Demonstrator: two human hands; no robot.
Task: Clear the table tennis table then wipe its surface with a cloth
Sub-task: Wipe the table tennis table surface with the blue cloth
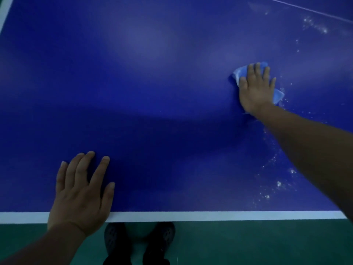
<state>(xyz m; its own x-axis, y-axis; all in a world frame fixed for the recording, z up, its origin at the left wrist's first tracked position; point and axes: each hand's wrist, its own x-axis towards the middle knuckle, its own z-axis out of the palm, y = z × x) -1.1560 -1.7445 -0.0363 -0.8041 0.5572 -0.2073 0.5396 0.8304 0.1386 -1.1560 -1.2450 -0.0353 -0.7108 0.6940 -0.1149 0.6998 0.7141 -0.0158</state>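
At the far left, a white stripe (4, 15) runs along the side edge of the blue counter (152, 83), and another white stripe (191, 216) borders the near edge right in front of me. My left hand (80, 196) lies flat on the counter close to that near edge, palm down, fingers straight and spread wide, holding nothing; the heel of the hand covers part of the white stripe. Below the edge, between my arms, I see my dark shoes (139, 241) standing on the green floor (248, 243).

The middle of the counter is plain blue, with a soft pale sheen across it.

Further right, my right hand (255, 88) reaches well out over the counter and presses down flat on a light blue cloth (242, 71). My fingers are straight and close together on top of it, not curled around it. The cloth is bunched under my palm, showing past my fingertips and beside the little-finger edge of the hand. White specks and smears (277, 180) trail over the counter to the right of the cloth, from the near edge up toward the far right corner, where a thin white line (305, 8) crosses the surface.
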